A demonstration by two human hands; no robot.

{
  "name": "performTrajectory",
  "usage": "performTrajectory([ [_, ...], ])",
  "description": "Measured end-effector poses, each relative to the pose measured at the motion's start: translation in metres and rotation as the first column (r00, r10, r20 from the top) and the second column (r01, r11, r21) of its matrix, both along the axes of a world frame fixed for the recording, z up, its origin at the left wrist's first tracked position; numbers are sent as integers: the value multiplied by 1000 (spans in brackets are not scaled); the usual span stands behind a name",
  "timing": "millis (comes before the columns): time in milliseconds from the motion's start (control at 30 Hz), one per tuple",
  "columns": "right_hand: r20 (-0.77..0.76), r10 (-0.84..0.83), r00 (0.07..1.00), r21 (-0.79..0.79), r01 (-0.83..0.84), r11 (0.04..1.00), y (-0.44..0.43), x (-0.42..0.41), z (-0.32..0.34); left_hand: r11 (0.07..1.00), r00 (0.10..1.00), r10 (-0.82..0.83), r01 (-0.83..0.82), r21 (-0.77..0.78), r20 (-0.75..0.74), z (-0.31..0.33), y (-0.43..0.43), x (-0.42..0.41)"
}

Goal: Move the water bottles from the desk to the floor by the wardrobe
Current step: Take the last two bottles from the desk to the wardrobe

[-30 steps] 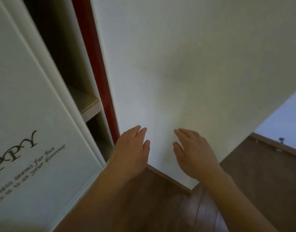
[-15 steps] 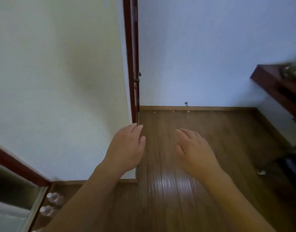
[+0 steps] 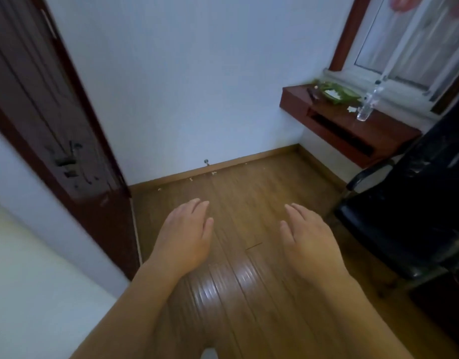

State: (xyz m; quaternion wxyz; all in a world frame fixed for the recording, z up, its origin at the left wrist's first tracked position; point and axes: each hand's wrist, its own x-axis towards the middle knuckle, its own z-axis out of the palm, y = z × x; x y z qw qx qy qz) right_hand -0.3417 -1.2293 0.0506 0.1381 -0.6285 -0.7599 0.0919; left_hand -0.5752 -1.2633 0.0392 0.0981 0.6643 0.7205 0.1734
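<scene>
Both my hands are empty, fingers straight and palms down over the wooden floor (image 3: pixel 249 294): left hand (image 3: pixel 183 238), right hand (image 3: pixel 311 240). One water bottle (image 3: pixel 366 106) stands upright on the desk (image 3: pixel 352 130) under the window (image 3: pixel 404 47), well apart from either hand. I judge the step is the walk over to fetch it. I'd steer round the black chair (image 3: pixel 417 193) beside the desk, reach with the right hand, and grip low on the body so it doesn't tip

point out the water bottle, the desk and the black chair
water bottle (image 3: pixel 366 106): head view, clear body
desk (image 3: pixel 334 114): head view, bare top
black chair (image 3: pixel 430 177): head view, black upholstery
</scene>
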Motion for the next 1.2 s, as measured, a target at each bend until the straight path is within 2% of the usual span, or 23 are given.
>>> performTrajectory([
  [333, 16, -282, 959, -13, 282, 959, 108, 40, 5, 968, 967, -251, 251, 2, -35, 8, 172, 32],
  [533, 2, -405, 914, -30, 405, 914, 166, 82, -4, 936, 934, -352, 351, -27, -54, 10, 253, 81],
  [767, 33, -395, 918, -31, 396, 918, 255, 156, -9, 925, 919, -380, 377, -44, -105, 4, 345, 153],
  [1200, 29, -335, 942, -46, 336, 941, 413, 252, 5, 939, 937, -344, 341, -51, -66, 16, 488, 245],
])
